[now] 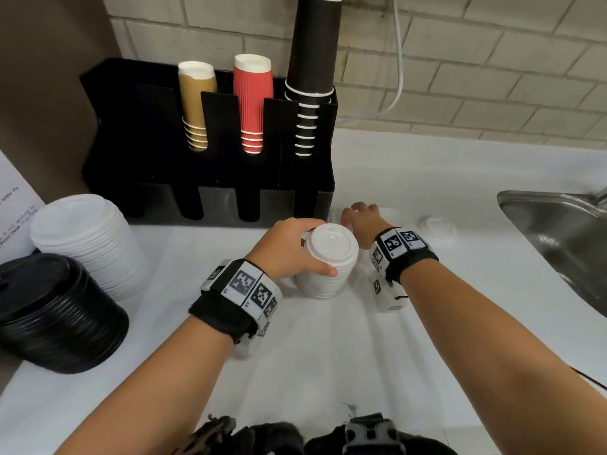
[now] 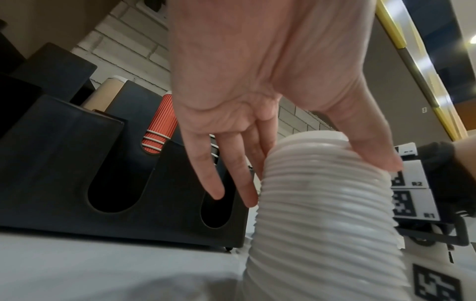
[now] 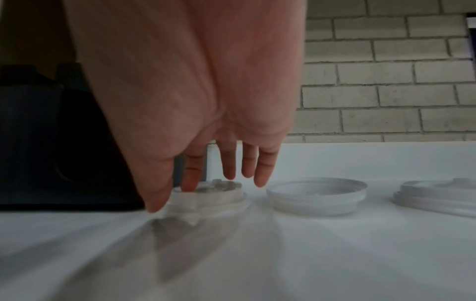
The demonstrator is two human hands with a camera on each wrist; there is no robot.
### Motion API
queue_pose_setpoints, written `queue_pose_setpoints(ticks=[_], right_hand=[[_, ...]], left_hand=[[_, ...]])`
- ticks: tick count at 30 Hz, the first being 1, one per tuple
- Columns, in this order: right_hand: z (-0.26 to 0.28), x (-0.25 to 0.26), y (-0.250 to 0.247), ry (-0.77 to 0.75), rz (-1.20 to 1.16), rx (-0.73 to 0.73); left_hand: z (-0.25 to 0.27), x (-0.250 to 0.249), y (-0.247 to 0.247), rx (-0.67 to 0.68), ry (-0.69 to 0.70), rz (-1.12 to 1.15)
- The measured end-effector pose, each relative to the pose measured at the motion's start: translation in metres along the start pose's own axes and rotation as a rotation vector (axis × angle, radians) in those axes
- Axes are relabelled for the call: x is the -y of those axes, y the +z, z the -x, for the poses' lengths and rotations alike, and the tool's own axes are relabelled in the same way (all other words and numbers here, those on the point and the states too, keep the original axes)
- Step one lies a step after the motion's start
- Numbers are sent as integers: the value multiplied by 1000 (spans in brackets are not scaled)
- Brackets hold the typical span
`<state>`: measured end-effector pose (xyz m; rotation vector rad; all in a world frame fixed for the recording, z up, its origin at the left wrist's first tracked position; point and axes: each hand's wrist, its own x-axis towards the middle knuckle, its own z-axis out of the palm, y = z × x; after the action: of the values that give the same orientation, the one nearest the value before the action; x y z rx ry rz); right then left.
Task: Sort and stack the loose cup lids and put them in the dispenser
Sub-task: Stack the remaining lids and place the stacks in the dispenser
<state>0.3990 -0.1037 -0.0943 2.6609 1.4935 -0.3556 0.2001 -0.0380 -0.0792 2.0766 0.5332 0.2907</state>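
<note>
My left hand point(image 1: 315, 254) grips a tall stack of small white lids point(image 1: 323, 280) standing on the white counter, thumb on its near side and fingers on the far side point(image 2: 322, 183). My right hand point(image 1: 353, 215) reaches down past the stack to a loose white lid point(image 3: 221, 195) by the black dispenser's point(image 1: 210, 126) right front corner. Thumb and index finger point(image 3: 189, 179) pinch that lid, which still lies on the counter. Two more loose white lids lie to the right: one upside down point(image 3: 316, 197), one dome up point(image 1: 437, 226). The dispenser's lower front slots point(image 2: 115, 191) look dark and hollow.
A stack of larger white lids point(image 1: 88, 244) and a stack of black lids point(image 1: 56, 310) stand at the left. Tan, red and black cups point(image 1: 253, 103) fill the dispenser's upper tubes. A steel sink point(image 1: 558, 231) is set in the counter at the right; a brick wall is behind.
</note>
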Motion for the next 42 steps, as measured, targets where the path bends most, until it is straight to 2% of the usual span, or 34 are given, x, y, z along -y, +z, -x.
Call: queue_pose_setpoints(ticks=[7,11,14,18,20,22,26,35,42], right_hand=[[0,4,-5,3,55,23],[2,2,-6,35,-41,11],[7,-5,-12,66,-257,-54],[31,-10,-21,59,-817,-193],[50,-6,-21,12,-1004,-271],[69,-1,-18,-98,-1072,-331],[96,9,-9,-259,-987,-378],[107,20,-4,-302,-816,-413],[106,27,-9,-326,-661,-359]], left_hand=[[1,-2,0,2,-4,-18],[2,-2,0,3,1,-14],[1,0,0,-1,-5,-19],[2,2,3,-22,9,-17],[2,3,4,-36,24,-42],[1,3,4,-45,34,-112],[5,0,5,-64,41,-150],[12,-6,4,-126,17,-184],[12,-6,6,-149,5,-197]])
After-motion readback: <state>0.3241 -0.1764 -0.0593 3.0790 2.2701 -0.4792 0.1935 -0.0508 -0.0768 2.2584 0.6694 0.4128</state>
